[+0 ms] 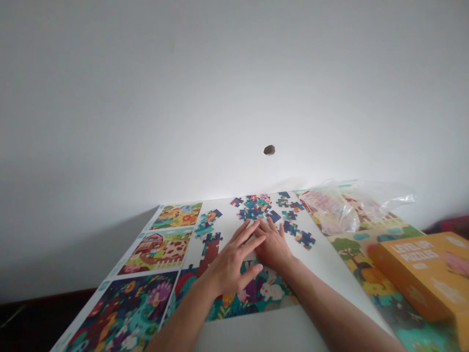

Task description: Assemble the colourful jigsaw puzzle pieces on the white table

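A partly joined jigsaw puzzle (271, 292) lies on the white tabletop, showing white rabbits and plants. Over its upper part is my left hand (232, 264), fingers stretched and thumb apart. My right hand (273, 246) lies palm down beside it, fingers spread, and the fingertips of both hands come close together or overlap. Beyond the fingers sits a heap of loose puzzle pieces (255, 208). More puzzle pieces (305, 238) are scattered to the right of my right hand, and a joined strip (210, 249) rises on the left. Whatever is under my palms is hidden.
A printed picture sheet (156, 252) with several scenes lies along the left. At right are crumpled clear plastic bags (335, 210) and an orange puzzle box (421, 264) on another colourful printed sheet (366, 266). Behind the table stands a white wall (183, 122) with a small hole (269, 150).
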The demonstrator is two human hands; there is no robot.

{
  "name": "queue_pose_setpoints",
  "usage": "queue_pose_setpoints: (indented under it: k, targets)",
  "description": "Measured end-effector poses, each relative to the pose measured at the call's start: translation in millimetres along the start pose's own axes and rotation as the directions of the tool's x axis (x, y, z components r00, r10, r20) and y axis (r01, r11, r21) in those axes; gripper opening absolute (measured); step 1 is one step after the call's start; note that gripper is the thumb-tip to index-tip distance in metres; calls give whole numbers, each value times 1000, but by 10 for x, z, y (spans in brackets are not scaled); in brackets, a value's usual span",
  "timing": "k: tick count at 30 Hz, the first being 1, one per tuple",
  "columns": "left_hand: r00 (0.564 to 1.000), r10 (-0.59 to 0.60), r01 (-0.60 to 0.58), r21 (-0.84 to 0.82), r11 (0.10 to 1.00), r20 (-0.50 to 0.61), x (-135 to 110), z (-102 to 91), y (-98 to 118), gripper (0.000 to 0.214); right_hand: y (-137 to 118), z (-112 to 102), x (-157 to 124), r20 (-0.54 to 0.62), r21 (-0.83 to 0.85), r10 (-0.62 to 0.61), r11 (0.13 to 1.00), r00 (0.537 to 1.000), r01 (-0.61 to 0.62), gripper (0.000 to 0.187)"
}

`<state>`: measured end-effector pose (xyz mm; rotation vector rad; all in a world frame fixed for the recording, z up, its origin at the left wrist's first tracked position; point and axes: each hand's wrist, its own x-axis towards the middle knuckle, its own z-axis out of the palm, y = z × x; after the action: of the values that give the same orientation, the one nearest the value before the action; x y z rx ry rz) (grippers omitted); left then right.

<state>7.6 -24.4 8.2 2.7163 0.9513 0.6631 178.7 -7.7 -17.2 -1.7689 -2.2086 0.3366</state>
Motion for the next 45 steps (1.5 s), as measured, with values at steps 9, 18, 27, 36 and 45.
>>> queue_pose_setpoints:
  k: [9, 18, 27, 36, 45]
  targets:
    - [523, -762, 841, 376, 389, -382, 8, 120, -352, 65, -6, -1, -11, -26, -8, 5, 1000, 1000, -6, 46]
    - [502, -777, 857, 337, 389, -379, -69, 31, -593, 33, 84, -59, 36, -29, -36, -15, 999, 999, 14, 46]
    - [464, -783, 886, 230, 403, -414, -94, 11, -733, 37, 167, -118, 45, 0, -56, -84, 995, 996, 84, 35]
    - [449, -765, 890, 153, 430, -463, -70, 79, -854, 41, 173, -81, 58, -47, -66, -38, 997, 998, 35, 35]
    - [475, -763, 876, 156, 456, -438, -64, 101, -894, 40, 179, -27, 63, -42, -66, -27, 998, 999, 24, 40]
